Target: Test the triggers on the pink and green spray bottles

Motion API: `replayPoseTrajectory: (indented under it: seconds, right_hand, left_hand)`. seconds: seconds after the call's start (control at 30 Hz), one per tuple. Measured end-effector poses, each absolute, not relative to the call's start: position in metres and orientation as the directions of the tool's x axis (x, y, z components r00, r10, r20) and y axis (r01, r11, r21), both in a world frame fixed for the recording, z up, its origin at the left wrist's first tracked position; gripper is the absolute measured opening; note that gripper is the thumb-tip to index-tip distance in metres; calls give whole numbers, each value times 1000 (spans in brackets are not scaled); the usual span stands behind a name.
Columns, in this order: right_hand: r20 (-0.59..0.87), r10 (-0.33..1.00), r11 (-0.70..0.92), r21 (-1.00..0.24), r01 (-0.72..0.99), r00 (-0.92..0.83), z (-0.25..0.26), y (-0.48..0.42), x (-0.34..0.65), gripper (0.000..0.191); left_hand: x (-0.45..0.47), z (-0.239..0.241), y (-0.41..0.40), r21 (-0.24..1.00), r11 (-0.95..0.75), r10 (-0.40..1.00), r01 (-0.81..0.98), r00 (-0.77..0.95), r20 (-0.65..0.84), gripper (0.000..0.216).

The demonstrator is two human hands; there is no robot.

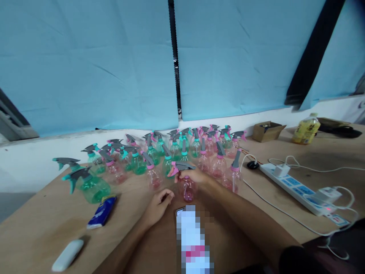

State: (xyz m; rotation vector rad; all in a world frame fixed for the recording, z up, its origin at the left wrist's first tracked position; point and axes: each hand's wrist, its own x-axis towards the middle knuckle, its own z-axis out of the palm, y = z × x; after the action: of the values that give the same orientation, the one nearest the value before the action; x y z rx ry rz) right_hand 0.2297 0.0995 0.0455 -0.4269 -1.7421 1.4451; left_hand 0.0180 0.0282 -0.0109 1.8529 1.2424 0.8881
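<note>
The wooden tabletop carries green and pink spray bottles massed toward its far edge, a blue packet and white case toward its left edge, and, toward the right, a power strip, cardboard box and yellow drink bottle.

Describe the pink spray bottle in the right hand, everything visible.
The pink spray bottle has a rounded, see-through pinkish body that looks like plastic, a pink collar, and a grey spray head with pink nozzle and trigger pointing to the person's left. It is about upright, in front of the other bottles. The right hand grips it around the neck and trigger; the left hand is apart from it. Whether its base touches the table is unclear.
</note>
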Motion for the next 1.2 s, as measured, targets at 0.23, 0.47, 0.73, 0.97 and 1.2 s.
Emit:
replayPoseTrajectory:
  seconds: [0.23,0.47,0.73,0.97,1.2]
  right_hand:
    - [364,758,264,-930,-255,-541,41,99,228,17]
    - [364,745,330,-929,-165,-559,36,102,229,31]
    - [370,739,298,-929,-219,-563,38,101,227,30]
    - [375,727,312,-927,-210,-576,38,101,229,26]
    - [388,730,329,-921,-208,-562,37,99,229,24]
  left_hand:
    - [21,-5,24,848,-277,941,452,308,144,29]
    - [18,-7,25,803,-310,928,509,347,138,29]
    - [19,-6,21,788,-312,928,530,348,134,32]
    - [17,-8,20,778,-311,926,546,358,119,33]
    - [15,-11,21,784,-316,920,534,373,116,29]
